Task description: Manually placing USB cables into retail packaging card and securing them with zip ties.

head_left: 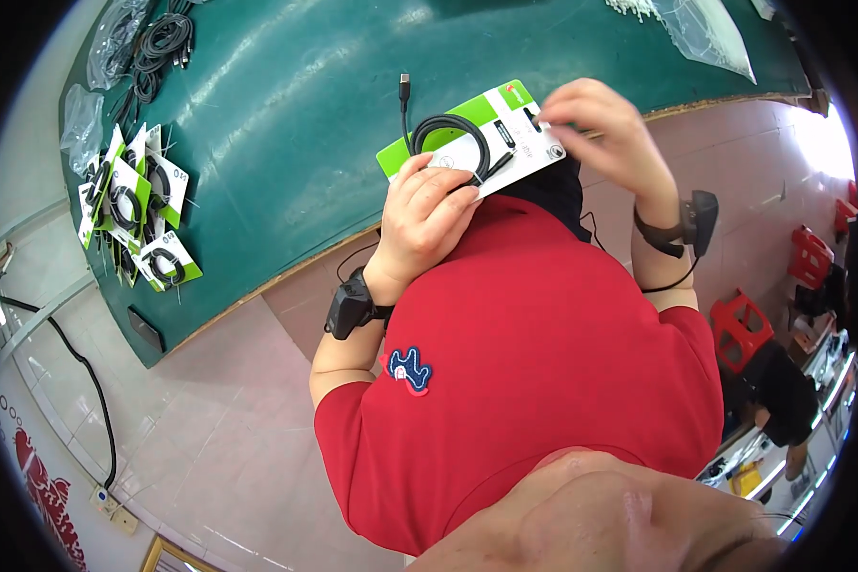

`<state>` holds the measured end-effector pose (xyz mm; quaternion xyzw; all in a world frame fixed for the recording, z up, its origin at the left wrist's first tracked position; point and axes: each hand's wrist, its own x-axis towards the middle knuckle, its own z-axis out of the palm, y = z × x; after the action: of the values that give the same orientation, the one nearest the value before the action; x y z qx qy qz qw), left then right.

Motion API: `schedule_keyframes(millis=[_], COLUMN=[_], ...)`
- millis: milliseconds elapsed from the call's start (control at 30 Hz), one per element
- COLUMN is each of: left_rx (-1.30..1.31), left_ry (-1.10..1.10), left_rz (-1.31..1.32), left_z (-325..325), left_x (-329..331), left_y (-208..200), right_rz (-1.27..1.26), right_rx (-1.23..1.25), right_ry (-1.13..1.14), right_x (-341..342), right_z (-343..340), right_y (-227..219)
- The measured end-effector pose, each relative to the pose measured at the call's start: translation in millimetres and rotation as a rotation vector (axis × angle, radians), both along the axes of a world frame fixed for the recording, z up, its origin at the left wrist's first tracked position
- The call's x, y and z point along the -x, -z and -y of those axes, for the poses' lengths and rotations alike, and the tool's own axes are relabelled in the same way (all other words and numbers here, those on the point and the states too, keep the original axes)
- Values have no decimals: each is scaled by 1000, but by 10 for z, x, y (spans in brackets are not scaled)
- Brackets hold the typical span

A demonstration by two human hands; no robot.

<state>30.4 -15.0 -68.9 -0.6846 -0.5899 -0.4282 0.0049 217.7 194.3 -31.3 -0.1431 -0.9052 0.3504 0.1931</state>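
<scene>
Carded cable is at the green table's (296, 143) front edge, close to the wearer's body. Left hand (427, 212) has the near edge of the green-and-white backing card (477, 107) pinched, fingers over the coiled black USB-style cable (484, 143). Right hand (612, 129) is at the hang-slot end, thumb and fingers narrowly apart; fingertips blurred, can't tell if they're gripping.

Handling, my read: light overall, card thin and semi-stiff, will crease if bent; coil springy, jacket probably grippy enough. 1 plug (404, 88) pokes past the card (easy to snag). Best hold: card and coil pinched together, 2nd hand on the bare slot end. Don't lift by the loose plug.
</scene>
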Motion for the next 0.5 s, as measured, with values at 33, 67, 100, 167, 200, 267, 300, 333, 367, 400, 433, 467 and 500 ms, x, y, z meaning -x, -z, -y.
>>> schedule_keyframes(millis=[33, 67, 100, 167, 200, 267, 300, 333, 367, 400, 433, 467, 500], left_rx=[22, 46, 69, 81, 85, 95, 104, 112, 121, 127, 135, 138, 141], left_ry=[12, 23, 33, 18, 5, -5, 8, 22, 37, 34, 53, 75, 97], left_rz=[2, 1, 0, -17, -41, -56, -49, -41, -33, -27, 2, 28, 54], left_z=[6, 18, 27, 34, 26, 16, 25, 31, 37, 43, 48, 34, 27], left_x=[-14, -22, -25, 3, 32, 77, 98, 116, 128, 135, 140, 157, 165], left_y=[11, 17, 21, -5, -17, 2, 24, 49, 75, 103, 131, 150, 163], right_rz=[-176, -171, -142, -82, -76, -57, -50, -46, -24, -1, 21, 25, 5], right_rx=[-59, -52, -88, -154, -146, -176, -191, -184, -191, -199, -207, -205, -208], right_ry=[-179, -175, -240, -377, -377, -427, -460, -465, -478, -491, -504, -504, -492], right_x=[100, 171, 236, 320, 340, 376, 390, 392, 393, 391, 385, 381, 366], right_z=[63, 121, 184, 283, 293, 262, 252, 247, 241, 239, 243, 243, 250], right_y=[4, 26, 56, 102, 115, 135, 149, 160, 170, 181, 195, 213, 247])
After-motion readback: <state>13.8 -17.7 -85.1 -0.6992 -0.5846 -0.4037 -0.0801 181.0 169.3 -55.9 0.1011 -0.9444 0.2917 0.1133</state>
